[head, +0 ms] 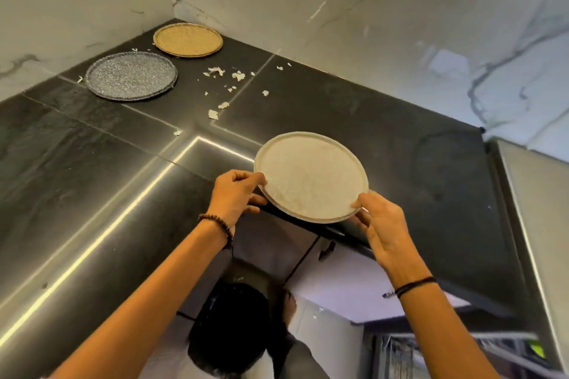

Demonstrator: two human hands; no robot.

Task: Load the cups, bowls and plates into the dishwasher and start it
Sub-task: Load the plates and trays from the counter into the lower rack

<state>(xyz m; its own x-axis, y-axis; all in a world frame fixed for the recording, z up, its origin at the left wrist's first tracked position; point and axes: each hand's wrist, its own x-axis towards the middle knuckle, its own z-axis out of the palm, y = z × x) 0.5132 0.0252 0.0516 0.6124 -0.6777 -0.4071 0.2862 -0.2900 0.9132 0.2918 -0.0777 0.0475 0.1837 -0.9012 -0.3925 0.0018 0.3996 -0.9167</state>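
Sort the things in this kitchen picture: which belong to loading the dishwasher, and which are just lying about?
Belong to the job: the cream plate, held at its rim by the left hand and right hand; the grey speckled plate and the tan plate, lying on the dark counter.
Just lying about: white scraps scattered on that counter.

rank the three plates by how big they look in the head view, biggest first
1. white plate
2. grey speckled plate
3. tan plate
Distance from the camera may explain this, so true sizes are unsure.

Dark beaded bracelet (217, 222) left, thin black bands (414, 285) right
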